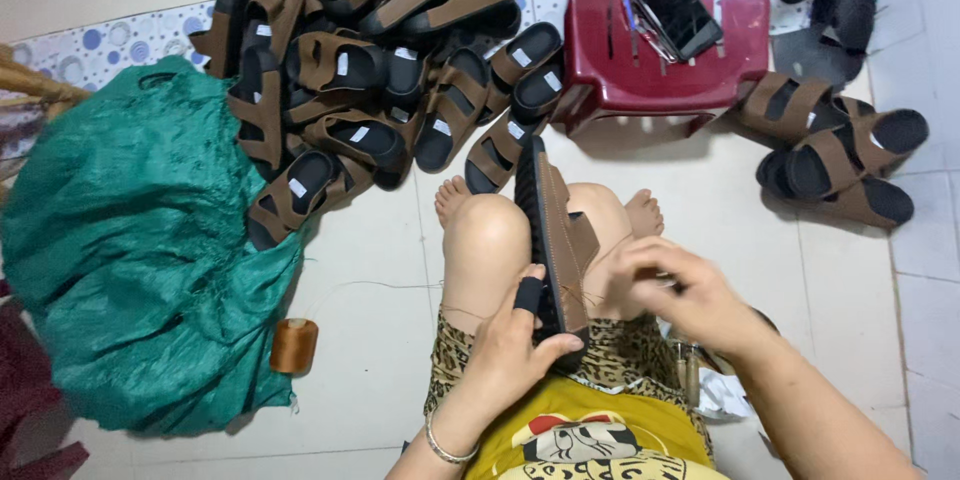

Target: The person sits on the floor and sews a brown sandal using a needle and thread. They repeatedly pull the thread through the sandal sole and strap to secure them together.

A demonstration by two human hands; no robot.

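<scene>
- Left hand (515,345) clamped on the heel end of a brown sandal (556,240), fingers wrapped round its black sole, forefinger capped in a black guard.
- Right hand (668,290) pinched together at the sandal's brown strap, apparently drawing thin thread; needle too small to make out.
- Sandal standing on edge between the bare knees, toe pointing away: judged mid-stitch, not finished.
- Orange thread spool (293,345) on the floor to the left, beside a green sack (130,250).
- Large heap of matching sandals (370,70) ahead; smaller group of sandals (840,150) to the right, past a red plastic stool (655,70). Cannot tell which pile is done.
</scene>
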